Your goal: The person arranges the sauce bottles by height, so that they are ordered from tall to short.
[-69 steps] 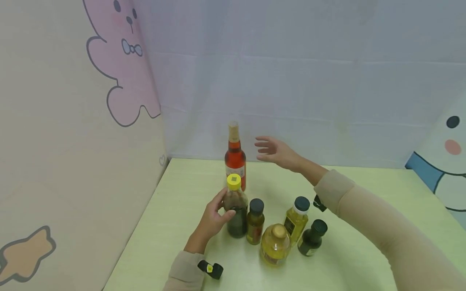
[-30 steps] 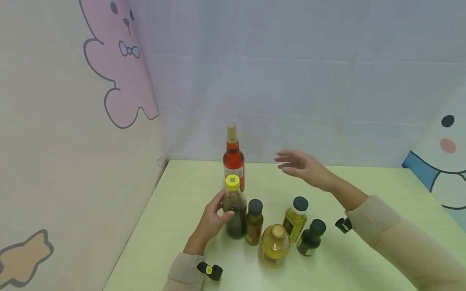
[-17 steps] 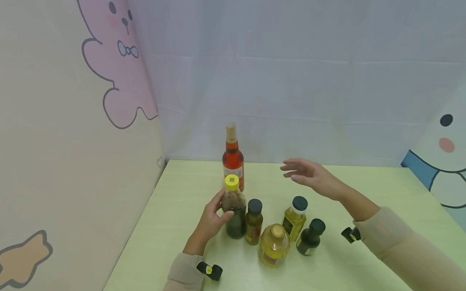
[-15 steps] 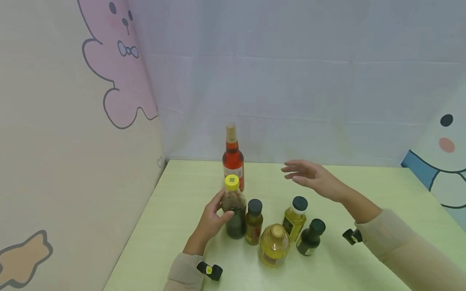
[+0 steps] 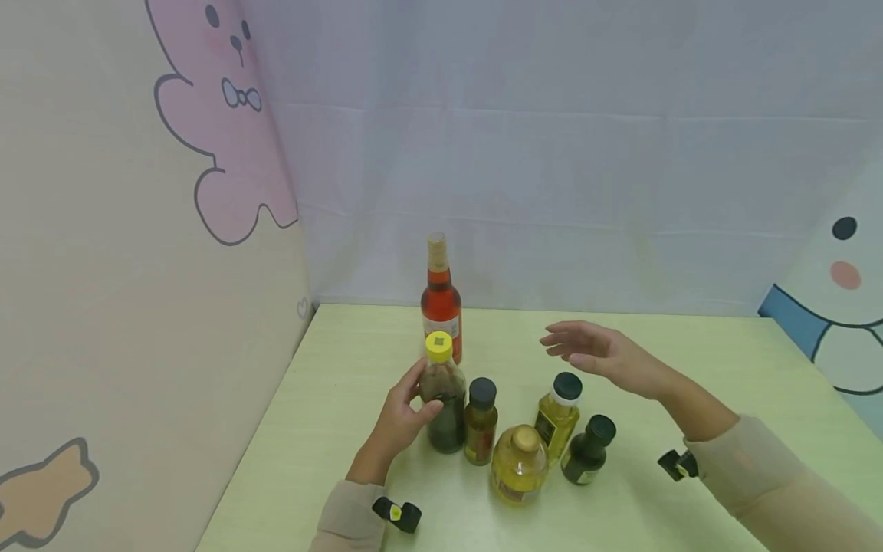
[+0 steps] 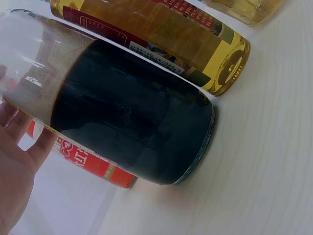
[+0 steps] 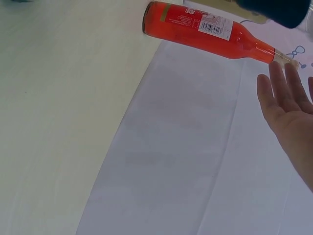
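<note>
Yellow-capped bottle (image 5: 447,422), upright on the bench (image 5: 297,445), and my left hand (image 5: 396,418) has it!
Thumb on the near side, fingers curled round the left side: I've got a hold, dark liquid (image 6: 132,112) sitting below the clear shoulder. Right behind it stands the red bottle (image 5: 441,303); just beside it, on the right, the slim black-capped bottle (image 5: 480,425). And my right hand (image 5: 607,356)? Up in the air, fingers loosely stretched and a little apart, just above the white-collared yellow bottle (image 5: 559,422) as I look down. That one stands just behind the squat gold-capped bottle (image 5: 520,471), with the small dark bottle (image 5: 585,454) out on the far right, every one upright, and pale cloth (image 5: 524,169) rising behind the bench.
</note>
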`<state>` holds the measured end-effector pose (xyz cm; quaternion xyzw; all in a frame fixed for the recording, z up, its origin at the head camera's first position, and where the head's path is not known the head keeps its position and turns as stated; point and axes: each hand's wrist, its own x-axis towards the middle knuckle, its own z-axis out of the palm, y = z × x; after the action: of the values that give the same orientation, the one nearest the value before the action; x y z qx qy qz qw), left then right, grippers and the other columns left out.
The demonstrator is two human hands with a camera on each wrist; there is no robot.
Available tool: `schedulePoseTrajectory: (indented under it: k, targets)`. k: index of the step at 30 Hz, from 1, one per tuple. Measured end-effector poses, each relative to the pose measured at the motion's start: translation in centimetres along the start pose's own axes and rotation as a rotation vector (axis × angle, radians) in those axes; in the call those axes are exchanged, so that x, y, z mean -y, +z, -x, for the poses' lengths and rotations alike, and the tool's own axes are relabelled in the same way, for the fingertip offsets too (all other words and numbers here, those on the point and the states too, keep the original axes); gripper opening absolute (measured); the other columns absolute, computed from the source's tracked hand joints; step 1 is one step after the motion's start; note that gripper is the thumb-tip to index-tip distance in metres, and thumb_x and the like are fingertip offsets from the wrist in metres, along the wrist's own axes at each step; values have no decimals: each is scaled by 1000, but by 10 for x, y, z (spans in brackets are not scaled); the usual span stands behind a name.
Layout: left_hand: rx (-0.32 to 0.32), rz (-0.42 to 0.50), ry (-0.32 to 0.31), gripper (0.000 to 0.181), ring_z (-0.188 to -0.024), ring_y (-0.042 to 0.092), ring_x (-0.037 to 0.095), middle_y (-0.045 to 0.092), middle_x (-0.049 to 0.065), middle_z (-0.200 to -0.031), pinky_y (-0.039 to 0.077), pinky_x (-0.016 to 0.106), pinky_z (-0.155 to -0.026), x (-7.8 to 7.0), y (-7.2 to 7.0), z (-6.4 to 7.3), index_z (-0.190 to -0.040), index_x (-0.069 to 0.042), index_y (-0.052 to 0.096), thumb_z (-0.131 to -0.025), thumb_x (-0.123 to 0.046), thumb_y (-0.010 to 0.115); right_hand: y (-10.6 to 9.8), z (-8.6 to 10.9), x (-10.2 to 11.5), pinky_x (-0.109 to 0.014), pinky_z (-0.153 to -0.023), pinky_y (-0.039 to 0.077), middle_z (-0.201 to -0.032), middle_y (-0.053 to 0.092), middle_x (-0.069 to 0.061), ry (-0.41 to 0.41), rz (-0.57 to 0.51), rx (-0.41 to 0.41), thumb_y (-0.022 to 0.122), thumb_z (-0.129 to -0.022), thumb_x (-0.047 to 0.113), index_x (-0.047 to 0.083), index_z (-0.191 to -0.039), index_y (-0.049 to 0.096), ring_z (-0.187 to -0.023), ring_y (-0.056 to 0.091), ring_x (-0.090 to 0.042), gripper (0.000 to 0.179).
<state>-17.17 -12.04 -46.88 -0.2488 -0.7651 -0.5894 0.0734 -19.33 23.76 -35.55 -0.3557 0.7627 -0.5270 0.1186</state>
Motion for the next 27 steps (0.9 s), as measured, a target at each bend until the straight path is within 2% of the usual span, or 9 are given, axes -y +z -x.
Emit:
schedulePoseTrajectory:
  k: [7, 12, 15, 19, 24, 27]
  targets:
    - [-4, 5, 2, 84, -127, 44, 44, 41, 30, -143, 40, 57, -99, -2, 0, 0, -145, 12, 31, -93, -47, 62, 0, 10, -6, -30, -101, 43, -137, 44, -33, -23, -83, 71, 60, -95, 2, -3, -143, 40, -125, 50, -22, 52]
    - [-8, 1, 7, 85, -126, 45, 45, 41, 31, -142, 41, 58, -98, -2, 1, 0, -144, 13, 32, -93, -48, 62, 2, 15, -14, -29, -103, 40, -139, 46, -26, -69, -100, 88, 66, -92, 4, -1, -144, 39, -127, 48, -21, 59]
    - [-8, 5, 7, 84, -126, 45, 46, 41, 31, -142, 41, 58, -98, -1, 1, 0, -144, 13, 32, -93, -46, 63, 4, 20, -18, -28, -104, 39, -141, 47, -19, -92, -124, 90, 67, -92, 5, -4, -145, 36, -129, 47, -20, 62]
    - [-12, 8, 19, 82, -125, 45, 47, 41, 33, -141, 41, 58, -98, 1, 1, 0, -143, 14, 32, -93, -44, 63, 7, 26, -22, -27, -104, 38, -142, 48, -14, -95, -161, 103, 68, -92, 7, -4, -145, 35, -130, 46, -17, 64]
    - [-20, 10, 48, 79, -123, 47, 46, 44, 33, -139, 43, 57, -97, 4, 1, -1, -141, 16, 34, -94, -39, 64, 12, 30, -28, -30, -103, 40, -141, 49, -15, -109, -157, 112, 68, -89, -3, -1, -144, 38, -129, 47, -17, 63]
    - [-19, 18, 40, 74, -123, 48, 45, 44, 32, -139, 43, 55, -97, 4, 0, -1, -142, 15, 34, -93, -31, 65, 16, 32, -31, -31, -101, 42, -138, 51, -11, -118, -159, 100, 67, -87, -9, -3, -142, 39, -125, 49, -17, 63]
